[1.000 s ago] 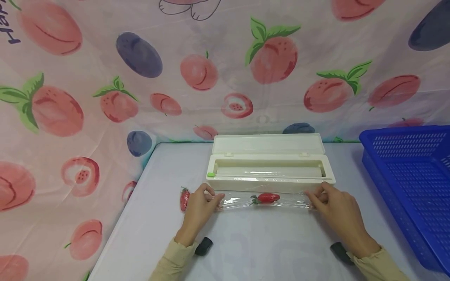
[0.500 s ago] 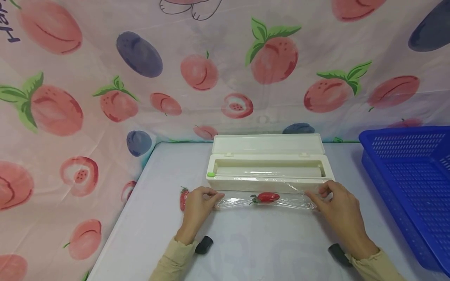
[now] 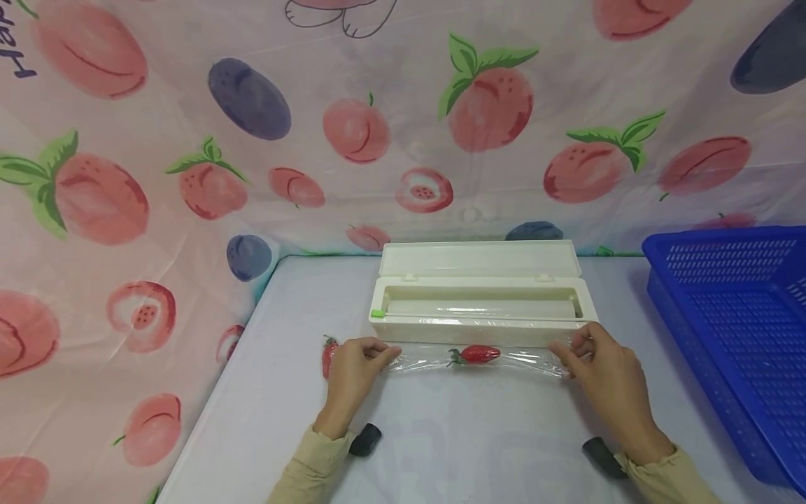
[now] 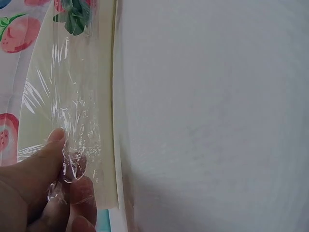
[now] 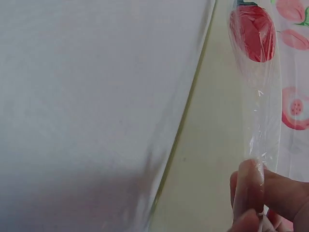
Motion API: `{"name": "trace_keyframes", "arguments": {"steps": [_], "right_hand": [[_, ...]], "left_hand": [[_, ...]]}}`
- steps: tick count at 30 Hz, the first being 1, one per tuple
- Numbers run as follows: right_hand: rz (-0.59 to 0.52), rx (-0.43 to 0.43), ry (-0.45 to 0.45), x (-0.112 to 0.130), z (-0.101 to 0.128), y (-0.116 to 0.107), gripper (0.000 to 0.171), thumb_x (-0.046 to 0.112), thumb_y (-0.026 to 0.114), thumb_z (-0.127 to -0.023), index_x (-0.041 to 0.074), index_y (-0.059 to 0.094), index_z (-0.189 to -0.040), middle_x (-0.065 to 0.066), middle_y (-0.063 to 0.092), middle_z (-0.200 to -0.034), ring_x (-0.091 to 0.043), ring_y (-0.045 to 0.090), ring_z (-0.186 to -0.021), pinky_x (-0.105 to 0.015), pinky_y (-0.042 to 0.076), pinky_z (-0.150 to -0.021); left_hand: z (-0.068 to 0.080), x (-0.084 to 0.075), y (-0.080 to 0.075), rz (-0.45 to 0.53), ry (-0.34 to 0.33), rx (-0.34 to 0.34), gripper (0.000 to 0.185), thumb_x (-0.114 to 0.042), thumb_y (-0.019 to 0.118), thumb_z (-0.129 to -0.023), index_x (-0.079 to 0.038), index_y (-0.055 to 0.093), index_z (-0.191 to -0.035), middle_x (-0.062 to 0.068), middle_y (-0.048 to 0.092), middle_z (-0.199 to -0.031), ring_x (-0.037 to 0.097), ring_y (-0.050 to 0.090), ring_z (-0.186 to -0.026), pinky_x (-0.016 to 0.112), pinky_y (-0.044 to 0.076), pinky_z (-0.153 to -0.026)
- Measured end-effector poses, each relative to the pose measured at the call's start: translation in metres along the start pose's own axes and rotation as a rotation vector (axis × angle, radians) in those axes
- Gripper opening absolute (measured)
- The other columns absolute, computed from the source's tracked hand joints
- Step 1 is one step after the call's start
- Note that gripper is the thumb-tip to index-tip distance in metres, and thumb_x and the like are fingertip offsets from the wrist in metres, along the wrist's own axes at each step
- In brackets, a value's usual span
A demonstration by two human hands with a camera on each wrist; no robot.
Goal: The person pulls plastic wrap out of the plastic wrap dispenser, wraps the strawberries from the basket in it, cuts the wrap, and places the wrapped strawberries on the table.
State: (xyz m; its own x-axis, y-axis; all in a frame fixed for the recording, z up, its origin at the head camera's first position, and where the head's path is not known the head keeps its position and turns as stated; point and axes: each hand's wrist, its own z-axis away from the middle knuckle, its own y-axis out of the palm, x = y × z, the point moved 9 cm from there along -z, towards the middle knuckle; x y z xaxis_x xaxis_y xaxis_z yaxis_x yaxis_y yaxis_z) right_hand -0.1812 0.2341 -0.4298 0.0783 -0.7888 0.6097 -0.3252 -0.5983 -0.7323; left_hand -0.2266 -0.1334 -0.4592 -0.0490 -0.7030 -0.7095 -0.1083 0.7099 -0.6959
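The left hand [image 3: 352, 367] and right hand [image 3: 601, 371] each pinched one end of the clear plastic film [image 3: 434, 360] wrapped around the red strawberry [image 3: 476, 354].

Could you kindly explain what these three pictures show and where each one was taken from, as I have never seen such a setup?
A person works with bare hands, wearing three cameras. The wide picture comes from the head; the two close-ups come from the wrists. On the white table stands an open cling-film box, with a blue basket to the right. The left hand and right hand each pinch one end of a strip of cling film stretched over a strawberry. A second strawberry lies beside the left hand.
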Motion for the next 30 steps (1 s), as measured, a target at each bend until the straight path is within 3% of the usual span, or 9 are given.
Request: {"name": "trace_keyframes", "arguments": {"steps": [10,16,21,25,30], "right_hand": [[-0.02,0.004,0.032,-0.0052,-0.001,-0.0004,0.026,0.023,0.078,-0.087,0.01,0.055,-0.085,-0.004,0.074,-0.072,-0.002,0.06,-0.059,-0.023,0.037,-0.052],[-0.042,-0.002,0.042,-0.0071,-0.0015,0.0004,0.026,0.023,0.08,-0.085,0.01,0.057,-0.084,-0.007,0.075,-0.075,-0.008,0.06,-0.066,-0.023,0.036,-0.056],[-0.075,-0.016,0.032,-0.0065,-0.0019,-0.0015,0.026,0.021,0.081,-0.083,0.01,0.058,-0.084,-0.004,0.075,-0.073,-0.002,0.053,-0.066,-0.022,0.034,-0.058],[-0.132,0.005,0.038,-0.006,-0.0007,-0.0017,0.025,0.019,0.081,-0.084,0.008,0.058,-0.086,-0.005,0.075,-0.075,0.006,0.059,-0.064,-0.018,0.038,-0.056],[-0.145,0.043,0.074,-0.0082,0.0008,-0.0015,0.026,0.019,0.079,-0.086,0.005,0.058,-0.09,-0.011,0.076,-0.078,0.006,0.062,-0.057,-0.018,0.042,-0.049]], "left_hand": [[-0.0002,0.0005,0.0003,0.006,-0.007,0.007,0.016,-0.027,0.086,-0.077,-0.012,0.078,-0.078,-0.005,0.067,-0.064,0.006,0.055,-0.059,0.02,0.042,-0.053],[0.0001,0.001,0.0004,-0.003,-0.01,0.01,0.017,-0.028,0.085,-0.077,-0.013,0.078,-0.078,-0.005,0.067,-0.066,0.005,0.056,-0.06,0.021,0.043,-0.053],[0.0004,0.0005,0.0004,-0.003,-0.009,0.014,0.018,-0.028,0.085,-0.078,-0.012,0.078,-0.079,-0.005,0.067,-0.066,0.006,0.056,-0.06,0.02,0.043,-0.053],[0.0007,-0.0001,-0.0004,0.001,-0.003,0.014,0.017,-0.028,0.085,-0.078,-0.012,0.078,-0.079,-0.005,0.067,-0.065,0.006,0.055,-0.06,0.02,0.043,-0.053],[0.0011,-0.0018,-0.0015,0.004,0.008,0.018,0.017,-0.028,0.084,-0.079,-0.012,0.077,-0.078,-0.005,0.066,-0.064,0.005,0.054,-0.059,0.02,0.042,-0.052]]}}
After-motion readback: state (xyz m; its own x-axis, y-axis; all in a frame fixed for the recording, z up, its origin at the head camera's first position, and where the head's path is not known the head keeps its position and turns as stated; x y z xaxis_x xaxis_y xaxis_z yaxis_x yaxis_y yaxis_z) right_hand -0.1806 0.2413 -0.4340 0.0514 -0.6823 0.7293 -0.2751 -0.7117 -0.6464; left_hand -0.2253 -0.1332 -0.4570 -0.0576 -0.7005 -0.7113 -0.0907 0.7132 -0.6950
